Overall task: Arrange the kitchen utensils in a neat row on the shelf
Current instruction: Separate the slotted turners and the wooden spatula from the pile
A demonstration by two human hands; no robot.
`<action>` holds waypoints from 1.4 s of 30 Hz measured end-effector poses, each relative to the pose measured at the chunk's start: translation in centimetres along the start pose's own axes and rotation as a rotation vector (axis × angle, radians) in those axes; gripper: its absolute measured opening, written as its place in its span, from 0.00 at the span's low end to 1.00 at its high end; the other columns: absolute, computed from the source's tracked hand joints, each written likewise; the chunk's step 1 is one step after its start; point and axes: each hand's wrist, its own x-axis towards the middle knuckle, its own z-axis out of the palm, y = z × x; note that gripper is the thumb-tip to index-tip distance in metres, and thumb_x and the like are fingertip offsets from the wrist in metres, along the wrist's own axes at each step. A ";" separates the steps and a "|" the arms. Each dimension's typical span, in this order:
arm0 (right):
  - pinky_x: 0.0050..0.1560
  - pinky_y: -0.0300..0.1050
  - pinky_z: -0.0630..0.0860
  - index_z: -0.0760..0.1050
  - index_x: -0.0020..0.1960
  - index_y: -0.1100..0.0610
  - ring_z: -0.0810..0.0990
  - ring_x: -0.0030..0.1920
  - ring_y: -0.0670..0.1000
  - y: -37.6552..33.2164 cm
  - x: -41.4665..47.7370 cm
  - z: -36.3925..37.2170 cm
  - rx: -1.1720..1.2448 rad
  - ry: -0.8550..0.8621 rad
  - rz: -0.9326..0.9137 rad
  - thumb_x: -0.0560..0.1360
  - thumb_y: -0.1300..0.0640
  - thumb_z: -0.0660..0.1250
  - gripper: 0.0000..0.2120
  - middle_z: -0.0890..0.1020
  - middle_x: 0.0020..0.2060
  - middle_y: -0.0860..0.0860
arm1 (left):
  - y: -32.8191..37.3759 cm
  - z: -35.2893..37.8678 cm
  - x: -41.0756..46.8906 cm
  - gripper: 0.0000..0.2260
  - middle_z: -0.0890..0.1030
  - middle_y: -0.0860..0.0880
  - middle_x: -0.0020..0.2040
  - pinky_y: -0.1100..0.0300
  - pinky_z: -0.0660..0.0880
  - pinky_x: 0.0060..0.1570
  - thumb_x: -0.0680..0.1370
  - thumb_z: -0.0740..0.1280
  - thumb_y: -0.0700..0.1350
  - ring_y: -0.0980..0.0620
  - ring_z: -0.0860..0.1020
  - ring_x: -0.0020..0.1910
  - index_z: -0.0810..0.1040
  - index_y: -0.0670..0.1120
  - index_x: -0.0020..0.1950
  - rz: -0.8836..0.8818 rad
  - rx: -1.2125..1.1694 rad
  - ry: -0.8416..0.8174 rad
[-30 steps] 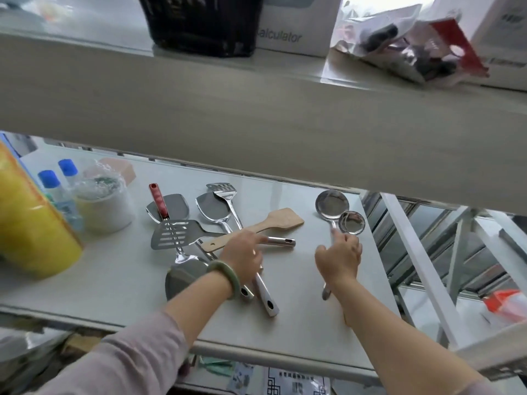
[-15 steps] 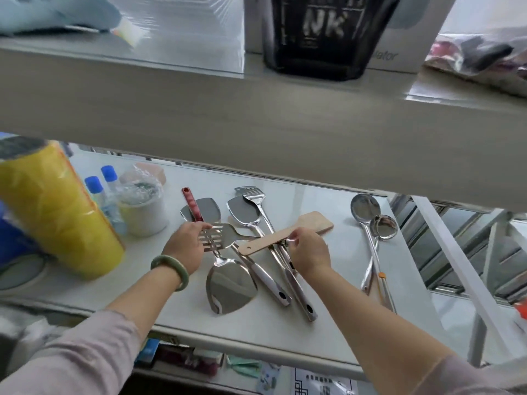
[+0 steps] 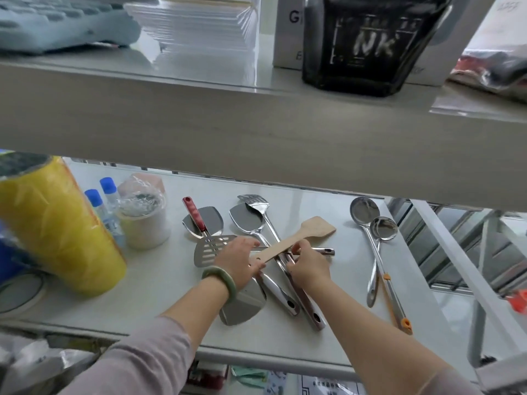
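Observation:
Several steel utensils lie crossed in a pile on the white shelf (image 3: 159, 283). A wooden spatula (image 3: 315, 230) rests slanted on top of them. My right hand (image 3: 308, 266) pinches its handle near the middle. My left hand (image 3: 238, 262), with a green bangle at the wrist, is closed over the neck of the slotted turner (image 3: 206, 248), touching the wooden spatula's handle end. A red-handled turner (image 3: 194, 213), a solid turner (image 3: 245, 220) and a slotted fork turner (image 3: 255, 202) lie behind. A wide steel blade (image 3: 242, 307) shows under my left wrist. Two ladles (image 3: 370, 220) lie side by side at the right.
A yellow wrapped roll (image 3: 57, 226), two blue-capped bottles (image 3: 99, 198) and a wrapped tub (image 3: 144, 220) stand at the shelf's left. The upper shelf board (image 3: 256, 126) hangs low over the back. The shelf ends at a white frame (image 3: 456, 266) on the right.
My right hand left the ladles and moved left onto the wooden spatula's handle. My left hand took the slotted turner, then slid right along it toward the spatula's handle end.

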 end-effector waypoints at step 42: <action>0.76 0.56 0.38 0.31 0.74 0.49 0.30 0.75 0.55 4.9 2.0 -2.6 -0.676 -0.093 -0.310 0.69 0.64 0.56 0.44 0.36 0.76 0.51 | -6.8 -1.8 -1.8 0.15 0.77 0.43 0.43 0.55 0.69 0.42 0.81 0.53 0.49 0.47 0.74 0.41 0.73 0.40 0.58 -0.658 -0.710 0.389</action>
